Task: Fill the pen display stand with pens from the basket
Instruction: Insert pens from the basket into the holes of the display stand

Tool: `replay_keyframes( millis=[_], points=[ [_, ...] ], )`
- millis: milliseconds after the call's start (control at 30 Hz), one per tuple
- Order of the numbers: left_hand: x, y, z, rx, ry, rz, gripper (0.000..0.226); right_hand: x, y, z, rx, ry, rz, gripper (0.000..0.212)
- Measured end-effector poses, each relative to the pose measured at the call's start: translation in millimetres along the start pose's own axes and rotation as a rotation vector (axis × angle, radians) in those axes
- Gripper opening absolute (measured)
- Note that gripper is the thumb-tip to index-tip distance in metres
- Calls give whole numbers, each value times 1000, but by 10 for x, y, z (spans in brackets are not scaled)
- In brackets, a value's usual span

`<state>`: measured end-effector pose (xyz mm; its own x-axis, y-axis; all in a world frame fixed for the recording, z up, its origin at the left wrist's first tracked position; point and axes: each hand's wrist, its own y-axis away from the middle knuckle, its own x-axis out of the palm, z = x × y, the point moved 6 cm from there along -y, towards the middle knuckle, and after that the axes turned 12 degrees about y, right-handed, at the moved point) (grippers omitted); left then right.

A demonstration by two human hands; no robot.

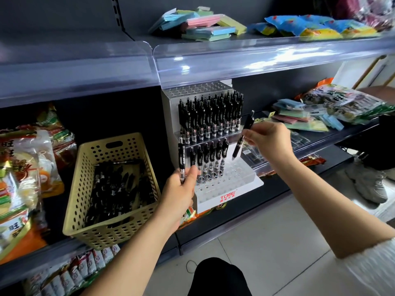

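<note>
A white tiered pen display stand [229, 189] sits on the middle shelf. Its upper tier is packed with black pens [210, 116], and several more stand in the back row of the lower tier. A beige perforated basket [81, 174] to its left holds a heap of black pens [115, 191]. My left hand [181, 189] grips one upright black pen [181, 161] in front of the stand's left side. My right hand [269, 139] pinches another black pen [243, 135], tilted tip-down above the empty holes at the right of the lower tier.
Snack bags [23, 171] crowd the shelf left of the basket. Pastel notepads and packets [310, 116] lie right of the stand. The top shelf [213, 58] with a clear plastic lip overhangs the stand. Someone's grey shoe [367, 184] stands on the tiled floor at right.
</note>
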<state>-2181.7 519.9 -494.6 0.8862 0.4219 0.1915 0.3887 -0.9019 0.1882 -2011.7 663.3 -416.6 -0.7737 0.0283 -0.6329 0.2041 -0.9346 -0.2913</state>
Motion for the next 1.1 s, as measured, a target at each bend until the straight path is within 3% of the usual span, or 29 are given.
replay_keyframes(
  millis=[133, 300, 467, 667, 1100],
  points=[
    [-43, -9, -27, 13, 30, 4, 31, 137, -110, -12, -38, 125, -23, 22],
    [-147, -67, -62, 76, 21, -48, 45, 375, -143, -153, 4, 187, 9, 26],
    [-186, -64, -94, 128, 140, -52, 23, 571, -107, -271, 30, 236, 105, 10],
    [-194, -38, -109, 105, 215, -40, 23, 643, -117, -377, 73, 291, 169, 16],
    [-110, 8, -73, 64, 90, -16, 29, 645, -74, -453, 51, 311, 158, 20]
  ],
)
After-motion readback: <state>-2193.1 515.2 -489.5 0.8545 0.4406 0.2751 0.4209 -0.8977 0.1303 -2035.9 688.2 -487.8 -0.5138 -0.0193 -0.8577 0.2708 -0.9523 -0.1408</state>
